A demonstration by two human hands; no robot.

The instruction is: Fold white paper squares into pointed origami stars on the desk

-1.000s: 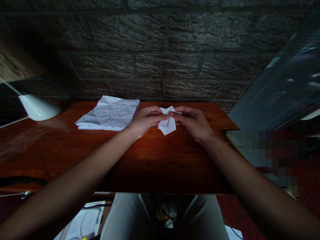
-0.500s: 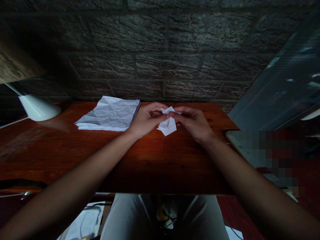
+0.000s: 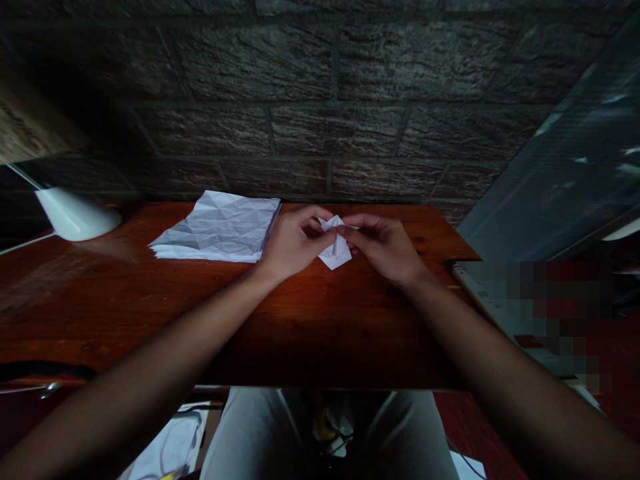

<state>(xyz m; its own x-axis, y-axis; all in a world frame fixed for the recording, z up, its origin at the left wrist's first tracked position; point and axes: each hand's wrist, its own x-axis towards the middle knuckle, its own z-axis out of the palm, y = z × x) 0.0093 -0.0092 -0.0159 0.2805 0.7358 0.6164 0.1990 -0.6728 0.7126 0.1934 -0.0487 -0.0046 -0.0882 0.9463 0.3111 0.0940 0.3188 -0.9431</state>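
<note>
A small folded white paper is held over the wooden table, pinched from both sides. My left hand is closed on its left part, thumb on the front face and index finger at the top edge. From the other side my right hand grips it between thumb and fingers, the two thumb tips almost meeting at the middle. Pointed flaps and a central crease show on the paper; parts of it are hidden by the thumbs. Left of my left hand lies a stack of creased white sheets.
The wooden table backs onto a dark block wall. A lamp with a white base stands at the left. A grey panel leans at the right. Papers lie below the table's front edge.
The folded paper looks narrower, with its side flap at the lower left no longer sticking out. Both hands stay nearly in place, still pinching it.
</note>
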